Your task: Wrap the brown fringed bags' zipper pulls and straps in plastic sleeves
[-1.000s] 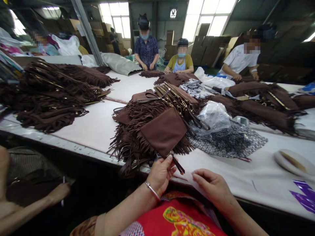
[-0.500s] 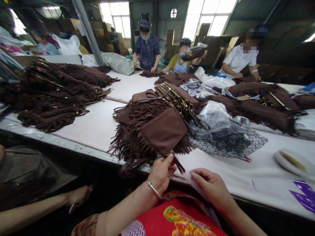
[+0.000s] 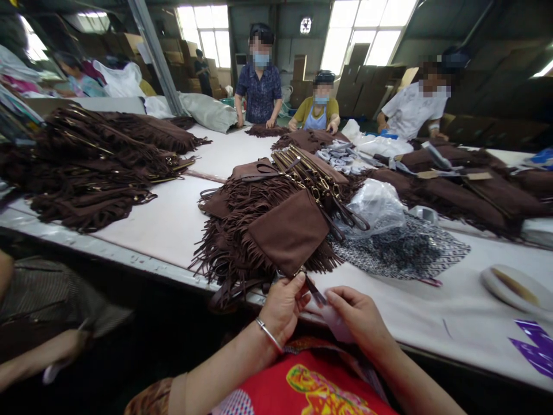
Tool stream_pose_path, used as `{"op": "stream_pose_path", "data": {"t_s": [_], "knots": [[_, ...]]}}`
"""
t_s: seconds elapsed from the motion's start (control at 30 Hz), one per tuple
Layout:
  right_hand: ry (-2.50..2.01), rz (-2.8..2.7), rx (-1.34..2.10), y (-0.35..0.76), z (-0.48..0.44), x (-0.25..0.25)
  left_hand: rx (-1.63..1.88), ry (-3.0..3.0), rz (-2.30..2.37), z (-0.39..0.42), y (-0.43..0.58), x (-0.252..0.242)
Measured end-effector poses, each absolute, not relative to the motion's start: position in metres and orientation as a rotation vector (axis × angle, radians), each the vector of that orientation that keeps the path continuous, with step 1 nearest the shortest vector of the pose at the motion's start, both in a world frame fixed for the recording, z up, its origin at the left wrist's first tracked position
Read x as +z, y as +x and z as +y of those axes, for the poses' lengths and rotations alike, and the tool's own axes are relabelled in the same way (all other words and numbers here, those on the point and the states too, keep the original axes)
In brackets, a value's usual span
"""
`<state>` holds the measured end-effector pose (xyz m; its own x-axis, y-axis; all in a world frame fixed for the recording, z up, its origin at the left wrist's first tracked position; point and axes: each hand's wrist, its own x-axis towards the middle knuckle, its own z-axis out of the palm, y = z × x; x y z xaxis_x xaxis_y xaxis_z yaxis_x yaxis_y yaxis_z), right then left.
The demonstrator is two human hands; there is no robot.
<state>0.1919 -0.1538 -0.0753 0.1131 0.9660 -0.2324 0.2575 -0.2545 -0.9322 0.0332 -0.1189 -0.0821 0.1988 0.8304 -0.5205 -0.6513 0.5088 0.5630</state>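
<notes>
A brown fringed pouch [image 3: 291,227] lies flat side up on a heap of fringed pouches [image 3: 242,202], one corner toward me. My left hand [image 3: 283,308], with a silver bangle on the wrist, is closed on the wrist strap [image 3: 317,294] by that corner's gold hardware. The strap's loose end sticks out to the right of the fingers. My right hand [image 3: 363,320] pinches a thin, pale see-through piece of film [image 3: 337,324] between thumb and fingers. The film touches or overlaps the strap's end.
Another heap of brown pouches [image 3: 95,155] covers the left side. To the right are clear plastic wrap [image 3: 375,202], a patterned sheet [image 3: 415,248], a tape roll [image 3: 512,288] and purple pieces [image 3: 533,346]. Several people work around the table; one person's arm [image 3: 47,354] shows lower left.
My right hand has moved left to the strap's end, and the pale film now shows clearly in it. My left hand stays put. The arm at lower left has shifted left.
</notes>
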Motion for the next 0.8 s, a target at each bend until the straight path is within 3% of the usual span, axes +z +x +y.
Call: {"op": "stream_pose_path", "data": {"t_s": [0.47,0.8], "knots": [[-1.564,-1.321,1.125,0.163,-0.101,-0.066,1.016,0.382,0.773,-0.129,0.018,-0.084],[-1.632,-1.255,1.077,0.162,-0.097,-0.081,0.964,0.438,0.934,-0.124,0.029,-0.083]]}}
